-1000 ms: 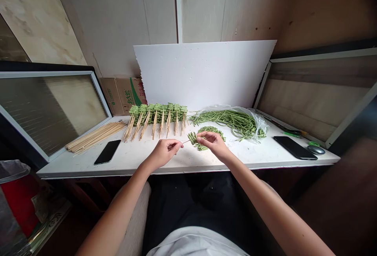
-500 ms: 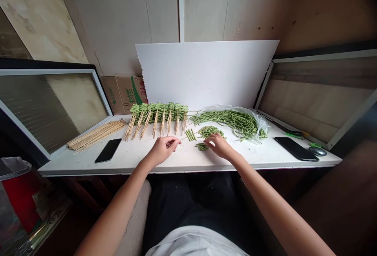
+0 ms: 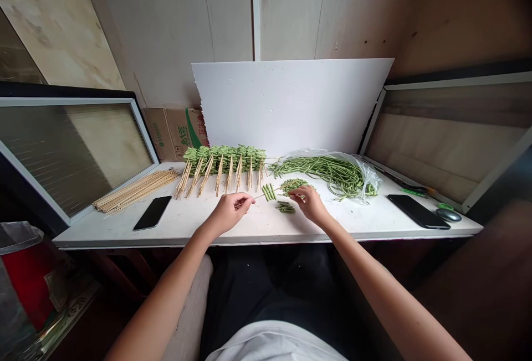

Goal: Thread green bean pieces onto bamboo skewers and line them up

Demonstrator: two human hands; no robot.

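My left hand is closed around the blunt end of a bamboo skewer, which points right. Several cut green bean pieces are threaded side by side on it. Just right of its tip, the fingers of my right hand are pinched together, apparently on a short green bean piece, partly hidden. Below those fingers lies a small group of cut pieces. A larger heap of cut pieces sits behind my right hand, which covers part of it.
Finished bean skewers are stacked at the back left, sticks forward. Loose bamboo skewers and a phone lie left. Long beans in a clear bag, another phone and green-handled scissors are on the right.
My right hand has lifted slightly from the small group of cut pieces, uncovering more of it, with its fingers pinched. My left hand and the skewer have barely moved.
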